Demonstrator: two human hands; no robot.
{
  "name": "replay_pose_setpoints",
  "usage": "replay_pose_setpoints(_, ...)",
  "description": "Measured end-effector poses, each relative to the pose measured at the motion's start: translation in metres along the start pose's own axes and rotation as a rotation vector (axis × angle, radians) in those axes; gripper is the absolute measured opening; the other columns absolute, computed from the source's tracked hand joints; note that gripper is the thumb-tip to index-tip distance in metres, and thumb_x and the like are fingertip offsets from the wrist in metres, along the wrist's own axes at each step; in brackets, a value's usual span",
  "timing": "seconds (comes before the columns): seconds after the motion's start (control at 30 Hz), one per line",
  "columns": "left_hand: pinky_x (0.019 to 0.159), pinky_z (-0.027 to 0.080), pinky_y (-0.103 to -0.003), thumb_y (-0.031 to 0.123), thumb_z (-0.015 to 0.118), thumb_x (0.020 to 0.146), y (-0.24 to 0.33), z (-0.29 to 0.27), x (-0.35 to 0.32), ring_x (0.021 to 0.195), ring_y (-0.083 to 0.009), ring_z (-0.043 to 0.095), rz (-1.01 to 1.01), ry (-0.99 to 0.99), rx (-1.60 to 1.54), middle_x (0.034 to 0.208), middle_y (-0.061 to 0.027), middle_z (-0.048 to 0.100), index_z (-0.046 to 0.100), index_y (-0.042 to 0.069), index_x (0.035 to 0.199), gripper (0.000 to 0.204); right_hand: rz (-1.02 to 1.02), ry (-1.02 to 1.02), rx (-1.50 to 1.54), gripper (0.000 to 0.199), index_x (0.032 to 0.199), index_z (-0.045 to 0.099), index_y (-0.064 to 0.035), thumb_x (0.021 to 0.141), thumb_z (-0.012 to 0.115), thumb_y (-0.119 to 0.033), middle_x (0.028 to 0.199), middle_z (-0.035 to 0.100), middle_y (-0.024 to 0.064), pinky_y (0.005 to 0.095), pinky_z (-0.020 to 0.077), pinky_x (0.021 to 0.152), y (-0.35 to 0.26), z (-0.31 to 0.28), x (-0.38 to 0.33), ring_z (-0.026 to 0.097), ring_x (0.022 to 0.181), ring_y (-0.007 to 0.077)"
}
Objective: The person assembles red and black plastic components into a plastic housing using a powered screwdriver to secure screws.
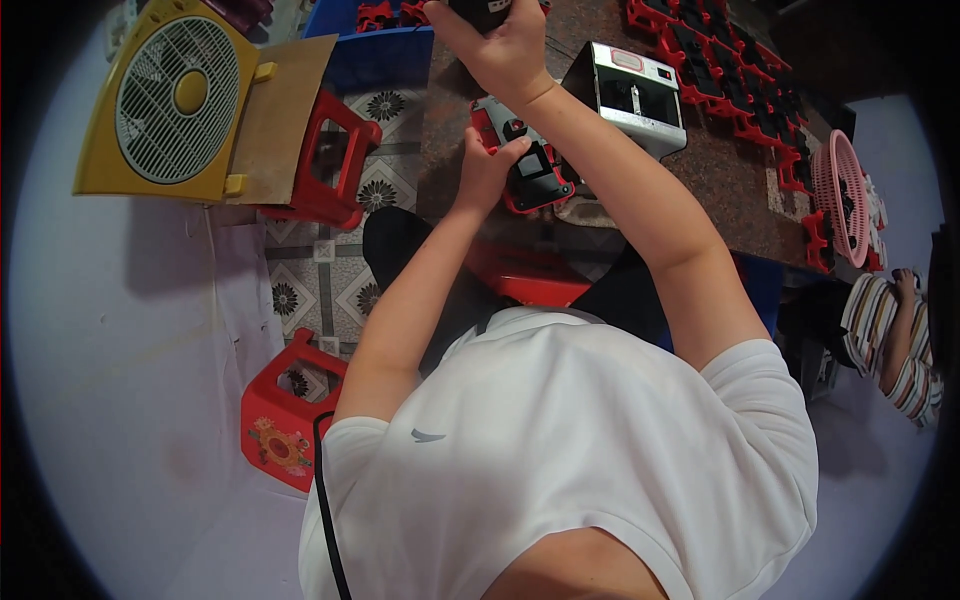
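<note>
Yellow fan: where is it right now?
Head view, upper left: the yellow fan lies grille-up on a red stool with a brown board under it, left of the dark table where the hands work.

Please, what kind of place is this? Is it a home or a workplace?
Probably a small assembly workshop, maybe set up in a home. Rows of red and black plastic parts lie on the brown stone table, a pink basket stands at its edge, and the left hand steadies one red and black part.
</note>
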State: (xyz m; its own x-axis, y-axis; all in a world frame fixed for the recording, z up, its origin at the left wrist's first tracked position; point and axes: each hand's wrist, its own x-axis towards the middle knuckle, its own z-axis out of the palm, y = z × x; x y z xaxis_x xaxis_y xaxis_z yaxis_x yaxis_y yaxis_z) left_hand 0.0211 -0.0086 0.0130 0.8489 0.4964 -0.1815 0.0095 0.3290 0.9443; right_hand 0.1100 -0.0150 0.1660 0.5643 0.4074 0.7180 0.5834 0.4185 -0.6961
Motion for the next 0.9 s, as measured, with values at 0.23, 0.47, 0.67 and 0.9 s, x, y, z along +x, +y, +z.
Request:
replay_pose_setpoints(0.23, 0.089, 0.046, -0.032, 0.019, 0.072, 0.075, -0.008, -0.001, 0.002, 0.100, -0.0198, 0.058, 0.045, -0.009, 0.018, 0.111, -0.0141, 0.057, 0.039, 0.000, 0.120, 0.059, -0.054, 0.060, -0.043, 0.034, 0.100, 0.050, -0.0030, 0.083, 0.073, -0.021, 0.075, 0.058, 0.0019, 0.0264, 0.0444, 0.056, 0.007, -0.002, 0.003, 0.054, 0.064, 0.0100)
replay_pose_setpoints(0.47, 0.085, 0.049, -0.032, 0.019, 0.070, 0.079, -0.012, 0.002, 0.003, 0.096, -0.0179, 0.059, 0.012, -0.002, -0.020, 0.109, -0.0109, 0.057, 0.040, 0.002, 0.119, 0.053, 0.059, 0.044, 0.303, 0.029, 0.099, 0.050, -0.0043, 0.085, 0.071, -0.018, 0.073, 0.058, 0.0009, 0.0217, 0.0445, 0.053, -0.032, -0.022, 0.010, 0.054, 0.059, 0.0074)
replay_pose_setpoints(0.67, 0.087, 0.046, -0.033, 0.019, 0.075, 0.078, -0.013, -0.007, 0.009, 0.098, -0.0182, 0.058, 0.038, -0.017, -0.006, 0.108, -0.0105, 0.058, 0.042, 0.002, 0.115, 0.053, 0.333, -0.162, -0.136, 0.025, 0.093, 0.049, -0.0026, 0.080, 0.070, -0.002, 0.071, 0.060, 0.0031, 0.0242, 0.0476, 0.054, -0.072, -0.096, -0.014, 0.059, 0.060, 0.0104)
replay_pose_setpoints(0.9, 0.093, 0.044, -0.034, 0.027, 0.077, 0.077, -0.003, -0.013, 0.019, 0.106, -0.0203, 0.056, -0.026, -0.069, 0.159, 0.117, -0.0139, 0.055, 0.040, 0.000, 0.123, 0.065, 0.412, 0.271, -0.051, 0.028, 0.099, 0.051, -0.0027, 0.079, 0.071, -0.002, 0.072, 0.058, 0.0006, 0.0220, 0.0465, 0.054, -0.095, -0.173, -0.100, 0.056, 0.060, 0.0072)
